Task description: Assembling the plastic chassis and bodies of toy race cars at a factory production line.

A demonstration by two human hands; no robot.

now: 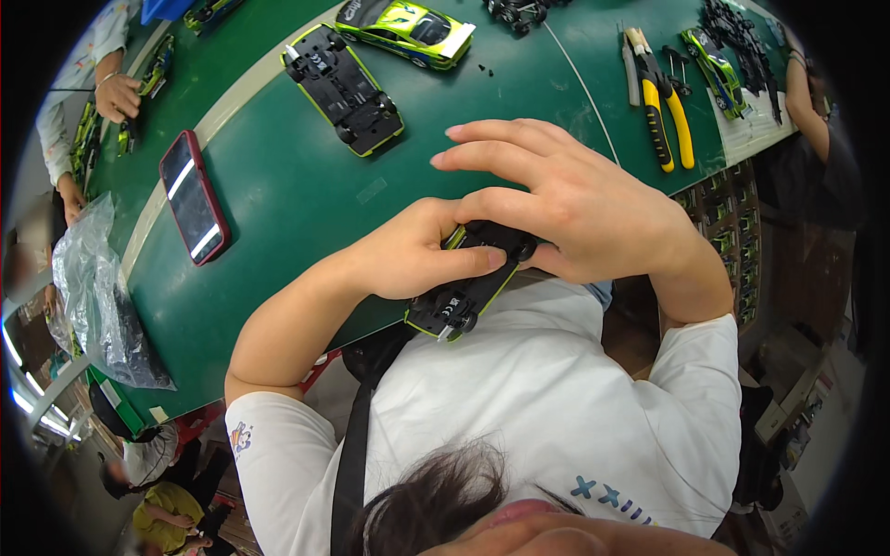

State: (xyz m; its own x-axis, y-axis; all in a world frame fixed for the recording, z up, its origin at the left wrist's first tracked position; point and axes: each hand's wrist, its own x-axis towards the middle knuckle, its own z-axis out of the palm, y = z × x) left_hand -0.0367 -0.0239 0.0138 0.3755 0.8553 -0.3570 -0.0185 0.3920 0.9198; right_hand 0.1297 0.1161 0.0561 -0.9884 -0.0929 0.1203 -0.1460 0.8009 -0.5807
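A toy car (461, 301) is turned with its black underside up at the near table edge, close to my chest. My left hand (413, 250) is closed round its side, the thumb lying across the underside. At the car's far right end, my right hand (584, 204) pinches near a wheel between thumb and index finger, while its other fingers stretch out over the table. Part of the car is hidden behind my fingers. Farther off, another upside-down toy car (343, 90) lies beside an upright yellow-green toy car (406, 32).
A phone in a red case (194, 196) lies on the green table (269, 278) at left. Yellow-black pliers (666, 116) and another toy car (714, 72) lie at far right. A clear plastic bag (102, 287) hangs by another person's hand (118, 96).
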